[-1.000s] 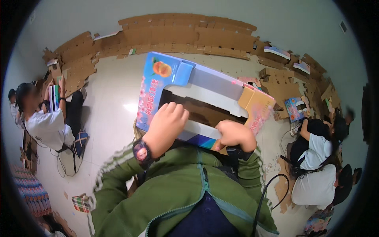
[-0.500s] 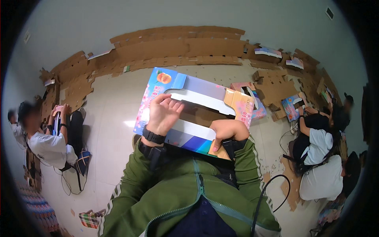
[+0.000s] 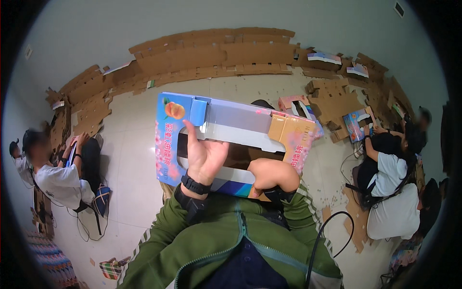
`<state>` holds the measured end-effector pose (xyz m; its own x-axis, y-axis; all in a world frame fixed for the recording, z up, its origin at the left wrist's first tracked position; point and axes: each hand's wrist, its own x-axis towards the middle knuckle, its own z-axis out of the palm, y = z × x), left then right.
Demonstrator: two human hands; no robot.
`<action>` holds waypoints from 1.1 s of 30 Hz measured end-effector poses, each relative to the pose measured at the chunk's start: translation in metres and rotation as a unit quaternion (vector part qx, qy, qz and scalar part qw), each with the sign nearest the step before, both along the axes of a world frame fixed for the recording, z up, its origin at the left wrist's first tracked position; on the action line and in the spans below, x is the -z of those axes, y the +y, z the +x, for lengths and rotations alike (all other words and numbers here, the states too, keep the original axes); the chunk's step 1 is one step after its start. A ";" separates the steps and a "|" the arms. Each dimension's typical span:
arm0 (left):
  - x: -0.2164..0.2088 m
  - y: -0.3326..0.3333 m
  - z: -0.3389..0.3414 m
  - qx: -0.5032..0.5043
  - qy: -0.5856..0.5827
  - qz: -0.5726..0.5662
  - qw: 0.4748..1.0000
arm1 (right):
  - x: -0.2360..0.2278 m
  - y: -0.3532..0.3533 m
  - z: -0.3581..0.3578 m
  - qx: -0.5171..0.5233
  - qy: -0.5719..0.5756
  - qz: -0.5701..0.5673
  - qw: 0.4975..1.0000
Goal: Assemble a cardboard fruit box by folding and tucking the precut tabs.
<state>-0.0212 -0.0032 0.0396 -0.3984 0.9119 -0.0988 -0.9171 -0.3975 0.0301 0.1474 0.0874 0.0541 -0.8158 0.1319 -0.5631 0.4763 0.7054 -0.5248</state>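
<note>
A printed cardboard fruit box (image 3: 166, 139), with a peach picture, pink blossoms and a wide opening in its top, is held tilted before my lap. My left hand (image 3: 206, 156) is palm up over the left end of the opening, thumb stretched toward a blue corner flap (image 3: 198, 112) and fingers apart from it. My right hand (image 3: 274, 174) is bent over the near right edge, gripping the box there, some of its fingers hidden inside. An orange corner flap (image 3: 277, 128) stands at the far right of the opening.
A second printed box (image 3: 292, 103) stands on the floor beyond. Flattened brown cardboard (image 3: 192, 62) lines the wall. Co-workers sit at left (image 3: 62, 178) and right (image 3: 387, 166), handling similar boxes. A black cable (image 3: 352, 221) loops beside my right sleeve. A checked bag (image 3: 109, 269) lies at lower left.
The box has turned slightly and shifted left. My left hand has moved down and right, its thumb now raised toward the blue flap. My right hand keeps its hold, slightly further left.
</note>
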 end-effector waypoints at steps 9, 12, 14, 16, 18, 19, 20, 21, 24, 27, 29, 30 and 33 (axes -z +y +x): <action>0.003 0.001 -0.001 0.005 0.034 0.096 0.995 | 0.003 -0.003 0.002 0.011 0.020 0.000 1.000; 0.005 0.001 -0.003 0.019 0.037 0.104 0.994 | 0.001 -0.008 0.002 0.033 0.024 -0.002 0.999; 0.005 0.001 -0.005 0.028 0.037 0.100 0.994 | -0.001 -0.011 0.004 0.057 0.016 0.002 0.998; 0.006 0.002 -0.007 0.041 -0.016 0.087 0.995 | -0.002 -0.013 0.004 0.050 0.030 0.004 0.998; 0.007 0.002 -0.008 0.035 0.009 0.103 0.994 | -0.004 -0.014 0.005 0.046 0.034 0.015 0.998; 0.007 0.002 -0.009 0.035 -0.004 0.098 0.995 | -0.005 -0.014 0.004 0.048 0.033 0.011 0.998; 0.008 0.002 -0.009 0.032 0.009 0.103 0.994 | -0.005 -0.014 0.004 0.050 0.018 0.014 0.998; 0.008 0.002 -0.009 0.035 0.011 0.111 0.993 | -0.005 -0.014 0.004 0.050 0.031 0.007 0.998; 0.010 0.002 -0.010 0.037 0.015 0.116 0.992 | -0.004 -0.014 0.003 0.052 0.010 0.015 0.998; 0.010 0.002 -0.011 0.030 0.021 0.104 0.994 | -0.001 -0.014 0.004 0.054 0.010 0.017 0.998; 0.008 -0.001 -0.011 0.025 0.026 0.097 0.995 | 0.000 -0.013 0.003 0.040 0.010 0.026 0.999; 0.006 -0.003 -0.012 0.022 0.045 0.041 0.998 | 0.001 -0.012 0.003 0.039 0.031 0.021 0.999; -0.001 -0.013 -0.011 0.017 0.092 -0.058 0.994 | 0.000 -0.005 0.003 0.017 -0.001 0.017 1.000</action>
<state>-0.0323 -0.0161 0.0407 -0.3881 0.9121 -0.1320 -0.9049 -0.3500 0.2421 0.1507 0.0819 0.0541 -0.8089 0.1790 -0.5600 0.5022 0.7056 -0.4999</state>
